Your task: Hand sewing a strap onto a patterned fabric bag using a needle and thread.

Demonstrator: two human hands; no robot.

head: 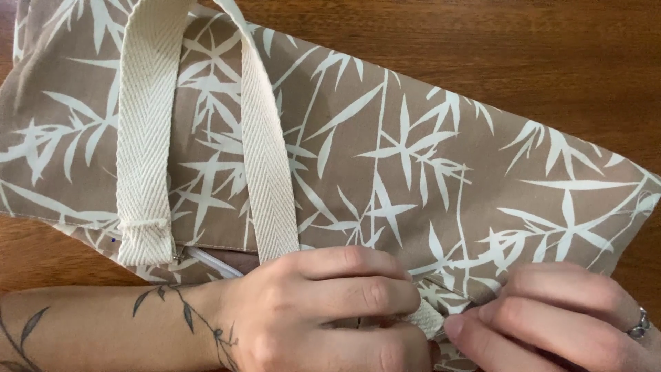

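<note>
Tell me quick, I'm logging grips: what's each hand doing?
Left hand: closed on the tote bag edge.
Right hand: fingers curled, pinching the same edge.

Left forearm bare, leafy vine tattoo; right hand wears ring, possibly silver, partly cropped.

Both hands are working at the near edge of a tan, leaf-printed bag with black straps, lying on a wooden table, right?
Not quite: the head view shows the straps are cream, not black. Otherwise yes: left hand and right hand at the bag's near edge, on the wooden table.
</note>
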